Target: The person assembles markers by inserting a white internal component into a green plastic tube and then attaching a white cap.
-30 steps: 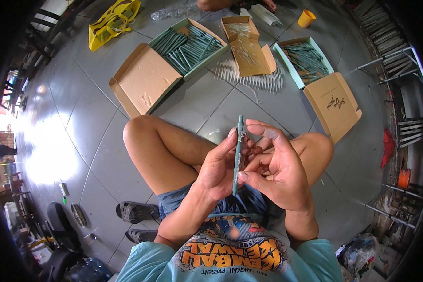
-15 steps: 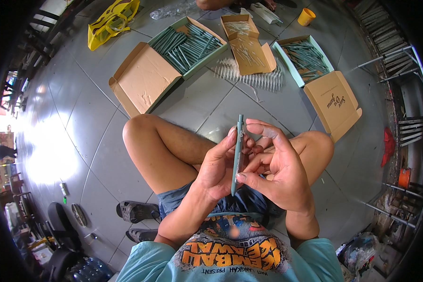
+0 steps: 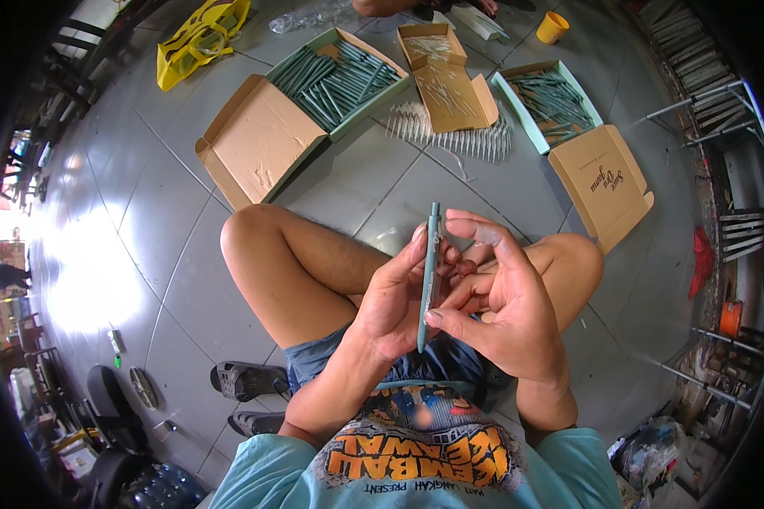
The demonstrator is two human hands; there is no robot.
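Upright over my lap stands a slim grey-green pen, its push button at the top and small print down its side. My left hand is closed on it, thumb along the upper barrel and fingers behind. From the other side my right hand presses its thumb tip against the lower barrel. The right index finger arches beside the top of the pen, while the other right fingers curl behind it, partly hidden.
An open box of pens lies ahead left, another pen box ahead right. Between them is a cardboard box of thin clear pieces, with rows of similar pieces on the floor. A yellow bag and yellow cup are farther off.
Hardly anything differs. Both hands keep the same grip on the pen, and the view has shifted very slightly.
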